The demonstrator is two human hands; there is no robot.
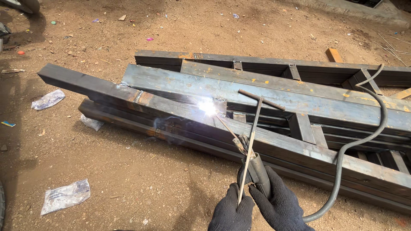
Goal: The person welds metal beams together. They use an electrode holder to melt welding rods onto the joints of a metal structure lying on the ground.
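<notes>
Crumpled clear plastic wrappers (65, 196) lie flat on ground left of you, another (48, 99) farther up. Ground (141, 171): reddish dirt, pebbles, outdoors. Your left hand (231, 211) and right hand (278, 204), black-gloved, both closed round electrode holder (257, 167); rod tip sparks bright on rusty steel tube frame (180, 107). Grey cable (359, 141) loops right.

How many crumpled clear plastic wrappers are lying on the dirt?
3. One crumpled clear plastic wrapper lies left of the dark steel tube's end, one sits against the stacked beams' left end, one lies nearest, lower left. Others could be hidden behind the steel.
</notes>
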